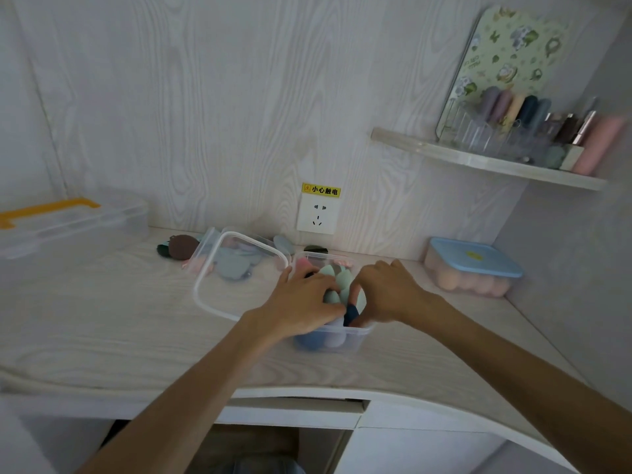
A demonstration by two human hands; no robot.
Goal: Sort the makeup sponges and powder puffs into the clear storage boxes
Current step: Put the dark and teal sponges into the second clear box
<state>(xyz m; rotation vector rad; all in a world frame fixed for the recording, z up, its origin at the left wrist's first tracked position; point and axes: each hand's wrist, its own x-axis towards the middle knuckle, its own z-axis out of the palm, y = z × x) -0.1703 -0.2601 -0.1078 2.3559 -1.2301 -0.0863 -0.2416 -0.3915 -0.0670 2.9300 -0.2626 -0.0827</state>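
Head cam: both hands are down in an open clear box at desk centre, packed w/ makeup sponges, mint-green ones on top, blue and lilac ones showing thru the front wall. Left hand lies over the box's left half, fingers bent and pressing on the green sponges; can't tell if it actually grips one. Right hand is at the box's right side, fingertips pushed down among the sponges next to a dark navy one; grip unclear too. Clear lid lies tilted at approx 9 o'clock from the box, touching it. Behind the lid, approx 10 o'clock, a 2nd clear box tipped over w/ grey-blue powder puffs, plus a brown puff just left of it. Blue-lidded box w/ peach sponges sits at 3 o'clock, well apart. Clear case w/ yellow handle at far 9 o'clock. Wall socket at 12 o'clock. Shelf w/ cosmetics at approx 1 o'clock.
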